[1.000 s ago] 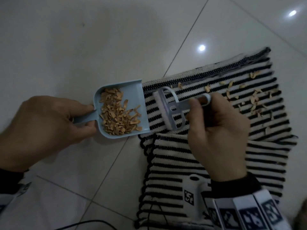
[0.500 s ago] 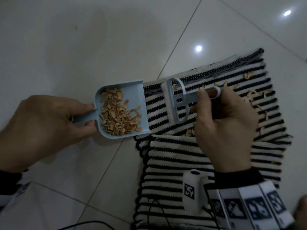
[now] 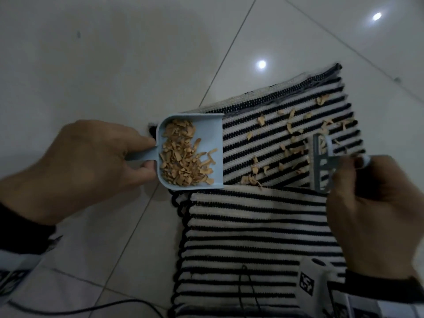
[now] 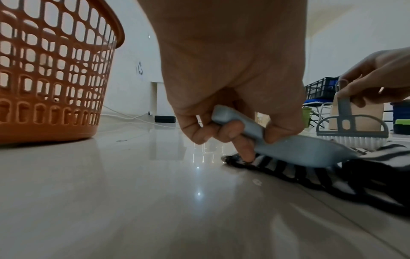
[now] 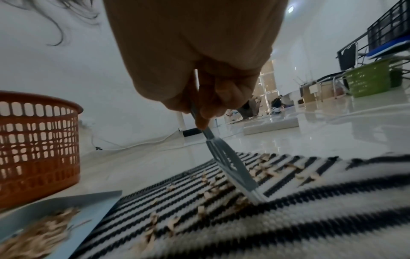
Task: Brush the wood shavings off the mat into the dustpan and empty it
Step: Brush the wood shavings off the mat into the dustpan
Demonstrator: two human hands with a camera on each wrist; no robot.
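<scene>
A black-and-white striped mat lies on the tiled floor, its near part folded over. Wood shavings are scattered on its far part. My left hand grips the handle of a light blue dustpan, whose open lip rests on the mat's left edge; a pile of shavings fills it. My right hand pinches the handle of a small grey brush, its white bristles down on the mat at the right, shavings lying between brush and dustpan.
An orange plastic basket stands on the floor left of the dustpan. Cables run along the near floor. Crates, a green basket and chairs stand far off to the right. Glossy floor tiles surround the mat.
The brush has moved right, away from the dustpan, to the mat's right side. The dustpan's lip has shifted onto the mat's edge. More scattered shavings show between them.
</scene>
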